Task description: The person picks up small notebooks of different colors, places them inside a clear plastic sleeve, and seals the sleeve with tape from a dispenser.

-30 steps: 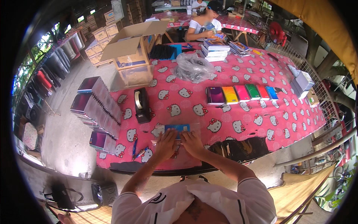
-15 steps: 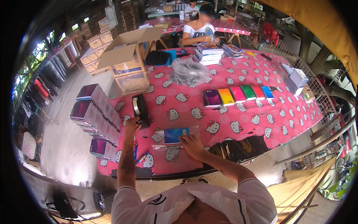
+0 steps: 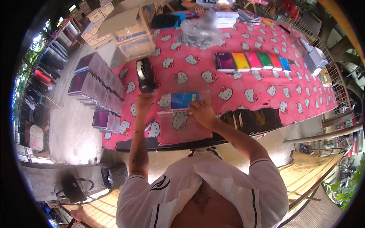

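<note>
A small blue notebook [image 3: 184,101] in a clear plastic sleeve [image 3: 166,105] lies on the pink table in front of me. My right hand [image 3: 202,112] rests on its right side, fingers closed down over the edge of the book and plastic. My left hand [image 3: 144,102] is just below the near end of a black tape dispenser [image 3: 146,76], left of the notebook. Motion smears its fingers, so whether they hold tape does not show. A pen [image 3: 149,125] lies near my left wrist.
Tall stacks of spiral notebooks [image 3: 91,79] stand at the left edge. A row of coloured notebooks [image 3: 253,62], crumpled plastic [image 3: 199,35] and an open carton [image 3: 131,34] lie farther off. A co-worker's hand [image 3: 195,7] shows at the far side. Torn black covering [image 3: 254,121] edges the table.
The view has tipped downward, so the table sits higher in the picture. My left hand has drawn back slightly toward me from the dispenser's end. My right hand stays on the notebook.
</note>
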Available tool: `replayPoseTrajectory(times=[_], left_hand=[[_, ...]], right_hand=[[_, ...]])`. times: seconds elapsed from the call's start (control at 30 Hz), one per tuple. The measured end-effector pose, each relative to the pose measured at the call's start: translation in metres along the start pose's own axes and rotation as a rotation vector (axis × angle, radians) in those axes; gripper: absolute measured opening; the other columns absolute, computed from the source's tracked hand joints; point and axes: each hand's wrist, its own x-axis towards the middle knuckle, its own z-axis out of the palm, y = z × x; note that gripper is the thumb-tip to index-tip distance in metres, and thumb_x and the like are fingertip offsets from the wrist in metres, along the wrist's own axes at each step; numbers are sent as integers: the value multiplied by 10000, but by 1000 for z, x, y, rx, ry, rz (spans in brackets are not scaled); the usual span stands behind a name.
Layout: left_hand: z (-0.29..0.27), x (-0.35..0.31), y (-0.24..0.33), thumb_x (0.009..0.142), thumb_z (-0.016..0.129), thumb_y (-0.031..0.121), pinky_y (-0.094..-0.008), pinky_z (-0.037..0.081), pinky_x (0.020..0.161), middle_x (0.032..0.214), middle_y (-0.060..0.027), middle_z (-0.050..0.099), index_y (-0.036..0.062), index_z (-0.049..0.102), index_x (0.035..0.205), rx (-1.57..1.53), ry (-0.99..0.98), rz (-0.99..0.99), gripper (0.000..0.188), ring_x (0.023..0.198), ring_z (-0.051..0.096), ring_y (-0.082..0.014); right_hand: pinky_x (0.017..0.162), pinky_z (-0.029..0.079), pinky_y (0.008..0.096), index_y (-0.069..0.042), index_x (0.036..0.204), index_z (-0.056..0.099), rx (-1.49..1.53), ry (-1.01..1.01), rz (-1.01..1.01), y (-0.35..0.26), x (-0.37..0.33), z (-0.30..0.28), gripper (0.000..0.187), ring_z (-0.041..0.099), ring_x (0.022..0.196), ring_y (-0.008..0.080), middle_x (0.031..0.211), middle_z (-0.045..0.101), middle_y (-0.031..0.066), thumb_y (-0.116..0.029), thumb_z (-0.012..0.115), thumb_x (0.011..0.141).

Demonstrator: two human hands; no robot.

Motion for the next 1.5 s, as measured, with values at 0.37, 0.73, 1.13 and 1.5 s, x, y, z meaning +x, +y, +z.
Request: replayPoseTrajectory(times=[0.37,0.73,1.13,1.5], left_hand=[[78,-36,89,852,691,430,-530,504,853,978,-263,707,32,744,965,494,-367,-60,416,990,669,-450],[68,-57,85,849,695,451,-532,521,797,907,-226,707,50,685,964,444,-279,-75,417,892,683,-441],[107,-115,62,834,707,231,-447,454,883,1150,-91,550,102,620,1136,487,171,742,339,1071,533,-319],[85,-76,27,924,574,43,-435,513,814,1063,-191,669,43,569,1304,-312,11,38,381,973,625,-384]], right_hand=[[879,442,406,-104,1017,646,69,11,-25,-7,5,-5,315,599,1002,248,992,585,65,-236,741,748],[899,429,405,-70,1281,580,-26,-86,-14,-9,11,-14,530,576,1051,252,1157,565,77,-260,714,805],[1005,437,504,-157,1299,635,249,-215,-27,56,69,-4,485,605,1157,303,1336,605,124,-476,599,935],[1004,436,419,-79,1278,628,1175,-524,494,96,63,-52,619,609,1155,239,1279,631,106,-601,511,966]])
